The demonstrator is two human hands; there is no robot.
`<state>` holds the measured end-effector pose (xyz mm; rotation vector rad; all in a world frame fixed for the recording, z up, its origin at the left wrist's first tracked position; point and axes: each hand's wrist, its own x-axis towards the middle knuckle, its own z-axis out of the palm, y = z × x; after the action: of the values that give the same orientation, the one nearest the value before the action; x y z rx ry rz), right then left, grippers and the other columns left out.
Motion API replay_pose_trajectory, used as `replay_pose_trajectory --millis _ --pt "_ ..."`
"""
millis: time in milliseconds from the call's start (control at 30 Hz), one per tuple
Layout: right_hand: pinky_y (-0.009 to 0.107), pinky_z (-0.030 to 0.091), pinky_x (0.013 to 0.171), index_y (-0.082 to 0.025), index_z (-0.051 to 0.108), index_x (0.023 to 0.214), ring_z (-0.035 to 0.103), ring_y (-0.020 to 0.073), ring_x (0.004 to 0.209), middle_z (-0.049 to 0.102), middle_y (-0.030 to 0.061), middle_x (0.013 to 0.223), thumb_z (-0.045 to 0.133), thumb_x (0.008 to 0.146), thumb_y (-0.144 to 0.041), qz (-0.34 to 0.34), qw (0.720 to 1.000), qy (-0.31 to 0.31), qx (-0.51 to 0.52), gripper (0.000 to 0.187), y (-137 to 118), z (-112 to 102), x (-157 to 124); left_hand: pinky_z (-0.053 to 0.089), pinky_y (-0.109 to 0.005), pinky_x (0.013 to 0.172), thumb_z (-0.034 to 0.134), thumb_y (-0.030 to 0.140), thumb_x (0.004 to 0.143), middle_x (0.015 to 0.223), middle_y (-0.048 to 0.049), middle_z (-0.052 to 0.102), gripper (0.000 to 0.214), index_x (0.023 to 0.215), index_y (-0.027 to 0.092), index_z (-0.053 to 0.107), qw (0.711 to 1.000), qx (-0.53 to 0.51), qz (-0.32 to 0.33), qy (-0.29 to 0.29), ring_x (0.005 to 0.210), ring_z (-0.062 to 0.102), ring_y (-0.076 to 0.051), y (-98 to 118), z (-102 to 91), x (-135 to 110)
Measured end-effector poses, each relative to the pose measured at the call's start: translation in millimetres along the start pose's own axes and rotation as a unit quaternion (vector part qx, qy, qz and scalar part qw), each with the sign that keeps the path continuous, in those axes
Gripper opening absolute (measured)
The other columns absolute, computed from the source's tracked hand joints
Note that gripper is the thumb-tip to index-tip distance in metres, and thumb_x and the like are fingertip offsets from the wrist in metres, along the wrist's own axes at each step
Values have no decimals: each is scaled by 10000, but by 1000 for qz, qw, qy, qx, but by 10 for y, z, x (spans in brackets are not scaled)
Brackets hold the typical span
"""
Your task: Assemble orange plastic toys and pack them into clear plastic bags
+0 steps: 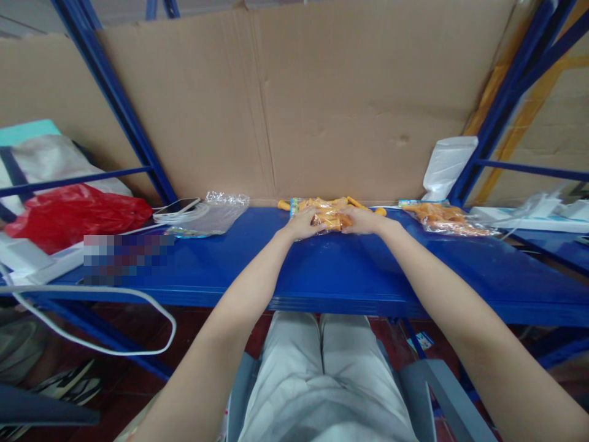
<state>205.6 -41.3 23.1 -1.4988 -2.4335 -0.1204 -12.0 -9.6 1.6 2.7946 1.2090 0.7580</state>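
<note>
A clear plastic bag of orange pieces (327, 215) lies at the back of the blue shelf (322, 270), against the cardboard wall. My left hand (301, 224) grips its left side with curled fingers. My right hand (363, 221) grips its right side the same way. Loose orange pieces (284, 205) lie beside the bag on the left, and another (380, 212) on the right. A second filled bag of orange pieces (444, 218) lies further right.
An empty clear bag (216, 215) and a phone (177, 207) with a white cable lie to the left. A red plastic bag (73, 215) sits far left. A white pouch (448, 166) leans at the back right. Blue shelf posts stand on both sides.
</note>
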Motion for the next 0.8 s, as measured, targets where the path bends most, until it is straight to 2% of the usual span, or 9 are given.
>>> replay_pose_trajectory --millis 100,200,400,633,800 --pt "358 473 939 -203 603 1274 625 250 1089 682 82 1175 691 772 -251 37 998 -43 -12 512 -32 -103 -47 358 -421 1068 587 438 826 1317 -144 575 513 1242 143 535 1000 24 -18 2 1263 493 -292 23 -5 -4" --pt "332 486 892 -189 615 1264 654 235 1011 713 73 1080 667 796 -271 67 996 -57 -11 477 -56 -205 -94 372 -432 1046 586 434 818 1283 -146 588 477 1196 146 551 999 35 -34 -7 1238 506 -303 48 -22 -1" --pt "279 483 813 -151 710 1080 671 216 898 726 87 992 618 804 -203 84 993 -78 -21 295 -87 -307 -123 396 -427 1009 609 406 789 1206 -143 601 388 1079 151 566 997 49 -59 -23 1192 524 -304 65 -47 11" --pt "254 455 696 -143 729 879 655 200 833 721 77 887 585 807 -171 109 987 -85 -77 164 -113 -312 -111 378 -450 1019 618 384 777 1185 -133 599 355 1052 168 556 997 33 -67 -15 1186 516 -312 50 -26 10" --pt "239 423 640 -147 720 821 647 192 784 721 72 846 543 804 -156 133 986 -47 -94 178 -96 -324 -116 359 -452 1040 634 398 764 1233 -144 575 383 1056 164 553 997 20 -70 -12 1222 492 -323 31 -18 16"
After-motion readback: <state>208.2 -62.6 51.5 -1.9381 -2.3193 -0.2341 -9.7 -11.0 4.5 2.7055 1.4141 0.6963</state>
